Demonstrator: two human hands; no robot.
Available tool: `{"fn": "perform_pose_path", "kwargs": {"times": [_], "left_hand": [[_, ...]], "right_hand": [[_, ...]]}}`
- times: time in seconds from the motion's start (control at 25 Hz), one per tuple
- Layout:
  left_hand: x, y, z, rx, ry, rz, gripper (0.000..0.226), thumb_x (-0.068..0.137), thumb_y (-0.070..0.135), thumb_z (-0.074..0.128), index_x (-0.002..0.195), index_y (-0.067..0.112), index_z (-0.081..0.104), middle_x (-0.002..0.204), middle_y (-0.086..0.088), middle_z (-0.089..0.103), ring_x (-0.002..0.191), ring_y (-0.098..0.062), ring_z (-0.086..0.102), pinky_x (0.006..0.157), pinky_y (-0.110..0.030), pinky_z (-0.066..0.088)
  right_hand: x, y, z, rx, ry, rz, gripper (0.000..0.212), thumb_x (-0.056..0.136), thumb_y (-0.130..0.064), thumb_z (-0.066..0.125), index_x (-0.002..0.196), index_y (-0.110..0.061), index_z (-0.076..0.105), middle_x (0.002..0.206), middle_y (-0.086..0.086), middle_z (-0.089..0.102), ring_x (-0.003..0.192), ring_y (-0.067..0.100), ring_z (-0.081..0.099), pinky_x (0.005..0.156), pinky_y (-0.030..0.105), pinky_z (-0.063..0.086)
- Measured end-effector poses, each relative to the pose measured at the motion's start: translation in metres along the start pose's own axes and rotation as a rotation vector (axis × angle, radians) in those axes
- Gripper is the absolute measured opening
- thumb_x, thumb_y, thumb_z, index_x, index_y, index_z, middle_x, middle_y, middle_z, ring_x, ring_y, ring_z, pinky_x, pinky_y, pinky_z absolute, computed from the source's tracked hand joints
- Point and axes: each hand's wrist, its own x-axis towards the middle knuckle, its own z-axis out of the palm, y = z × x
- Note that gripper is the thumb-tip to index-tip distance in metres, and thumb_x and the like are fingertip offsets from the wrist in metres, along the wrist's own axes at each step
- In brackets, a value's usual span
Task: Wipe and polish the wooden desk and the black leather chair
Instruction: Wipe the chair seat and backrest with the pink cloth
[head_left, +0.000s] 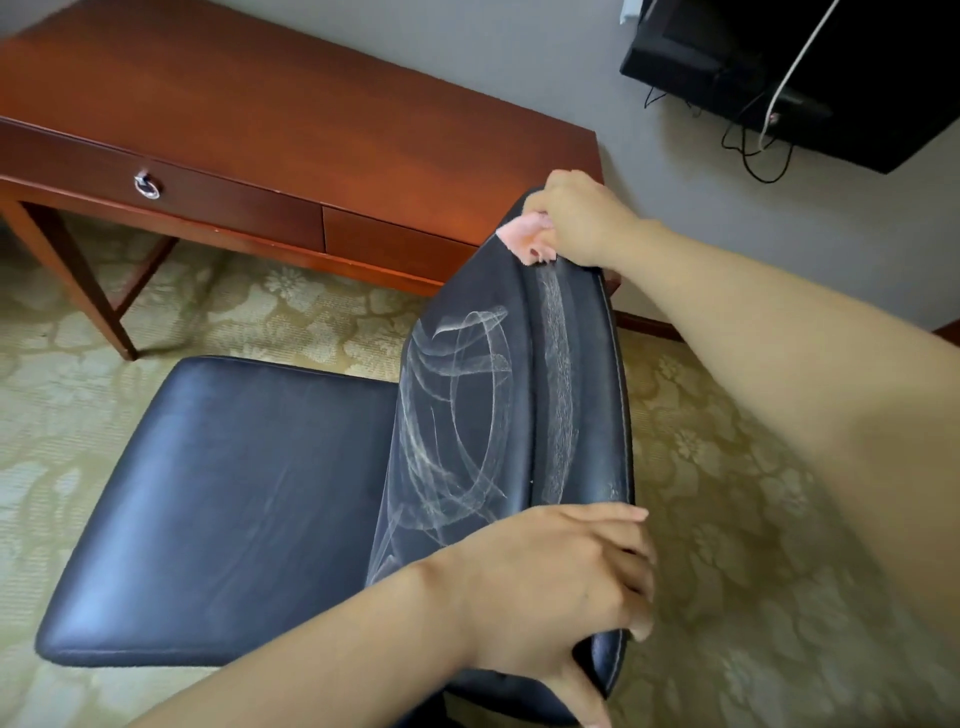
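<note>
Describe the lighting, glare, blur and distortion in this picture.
Head view: the light is soft and even, with no hard shadows. Head view: a pale bluish sheen lies on the chair seat, and a warm glow on the desk top. Head view: the left hand is slightly blurred at its fingertips. Head view: the wide angle makes the right forearm loom oversized near the lens.

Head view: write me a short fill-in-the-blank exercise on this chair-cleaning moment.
1. The right hand holds a ____ cloth.
2. On the chair, the left hand grips the ____.
3. The chair stands on patterned ____.
Missing words: pink; backrest; carpet.
</note>
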Motion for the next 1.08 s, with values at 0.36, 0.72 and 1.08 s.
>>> {"fn": "perform_pose_path", "kwargs": {"times": [0.36, 0.72, 1.08], "left_hand": [[-0.006, 0.006, 0.006, 0.109, 0.081, -0.015, 0.052, 0.071, 0.055, 0.076, 0.103, 0.015, 0.071, 0.118, 0.000, 0.065, 0.132, -0.023, 0.042, 0.117, -0.034, 0.008], [-0.022, 0.017, 0.023, 0.402, 0.149, 0.062, 0.055, 0.085, 0.053, 0.048, 0.113, 0.009, 0.069, 0.122, -0.005, 0.066, 0.126, -0.022, 0.052, 0.112, -0.035, 0.020], [-0.016, 0.017, 0.026, 0.601, 0.181, 0.035, 0.058, 0.083, 0.065, 0.054, 0.118, 0.021, 0.068, 0.124, 0.008, 0.065, 0.126, -0.011, 0.051, 0.113, -0.031, 0.026]], "right_hand": [[-0.108, -0.069, -0.024, -0.192, -0.173, -0.189, 0.009, 0.079, -0.021, 0.057, 0.075, -0.026, 0.063, 0.068, -0.007, 0.040, 0.083, 0.019, 0.037, 0.066, 0.028, 0.022], [-0.209, -0.097, -0.045, -0.035, -0.448, -0.285, 0.018, 0.088, -0.040, 0.058, 0.104, -0.043, 0.066, 0.083, -0.012, 0.043, 0.089, 0.009, 0.034, 0.082, 0.037, 0.040], [-0.120, -0.084, -0.039, -0.389, -0.258, -0.090, 0.023, 0.075, -0.011, 0.059, 0.059, -0.025, 0.050, 0.067, -0.007, 0.047, 0.086, 0.021, 0.049, 0.072, 0.033, 0.026]]}}
